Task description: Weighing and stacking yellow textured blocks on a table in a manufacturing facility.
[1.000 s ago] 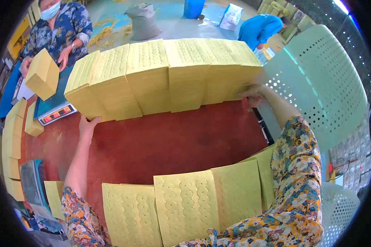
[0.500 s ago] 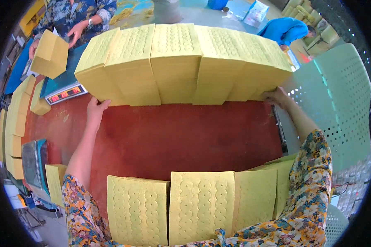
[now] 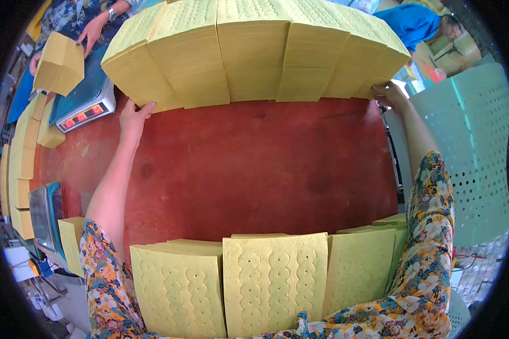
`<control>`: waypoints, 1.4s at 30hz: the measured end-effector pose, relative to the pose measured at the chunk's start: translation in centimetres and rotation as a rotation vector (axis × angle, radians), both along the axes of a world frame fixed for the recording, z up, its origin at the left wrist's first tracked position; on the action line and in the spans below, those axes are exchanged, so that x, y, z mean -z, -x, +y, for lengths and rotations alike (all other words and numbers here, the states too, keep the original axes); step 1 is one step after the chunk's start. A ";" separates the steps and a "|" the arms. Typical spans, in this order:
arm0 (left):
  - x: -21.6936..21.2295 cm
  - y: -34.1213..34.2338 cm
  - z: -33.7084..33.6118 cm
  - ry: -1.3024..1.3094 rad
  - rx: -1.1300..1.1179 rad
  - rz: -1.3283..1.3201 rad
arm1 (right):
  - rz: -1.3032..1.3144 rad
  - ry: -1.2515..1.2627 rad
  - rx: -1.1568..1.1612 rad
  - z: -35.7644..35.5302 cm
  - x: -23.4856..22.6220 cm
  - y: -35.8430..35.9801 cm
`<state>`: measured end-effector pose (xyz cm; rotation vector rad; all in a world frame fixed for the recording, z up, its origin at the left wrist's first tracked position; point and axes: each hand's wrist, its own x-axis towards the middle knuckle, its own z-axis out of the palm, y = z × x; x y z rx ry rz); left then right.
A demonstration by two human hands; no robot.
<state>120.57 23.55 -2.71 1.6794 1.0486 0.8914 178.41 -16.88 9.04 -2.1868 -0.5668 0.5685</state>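
A long row of yellow embossed paper stacks stands side by side on the far part of the red tabletop. My left hand grips the row's lower left corner, thumb along the near face and the other fingers partly hidden. At the opposite end, my right hand presses against the lower right corner, its fingertips partly behind the paper. Both arms are stretched forward, so the row is held between my two hands. Close to my body, more yellow paper stacks lean along the near edge, punched with scalloped round patterns.
A digital scale with red digits sits at the far left. Behind it a co-worker's hand holds a yellow paper block. Another scale and paper blocks line the left. A perforated green chair stands right; another person bends beyond.
The row of paper stacks has slid farther away across the tabletop, with both my hands moving along at its ends. The co-worker's paper block has shifted slightly in view.
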 end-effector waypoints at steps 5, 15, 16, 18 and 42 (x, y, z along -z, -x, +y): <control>0.7 1.3 0.5 -0.063 -0.020 0.075 | 0.077 0.234 -0.063 0.5 0.5 -0.1; 3.9 3.8 6.7 -0.007 0.021 0.184 | -0.028 0.232 -0.379 1.6 -5.0 2.4; 2.9 3.9 7.2 0.078 0.051 0.205 | -0.005 0.184 -0.378 0.3 -6.1 3.5; 1.3 1.5 4.4 0.030 0.013 0.287 | -0.059 0.283 -0.370 -2.2 -7.3 5.9; -16.5 -9.6 -17.4 0.136 1.105 0.458 | 0.525 0.087 0.181 -16.0 2.9 2.3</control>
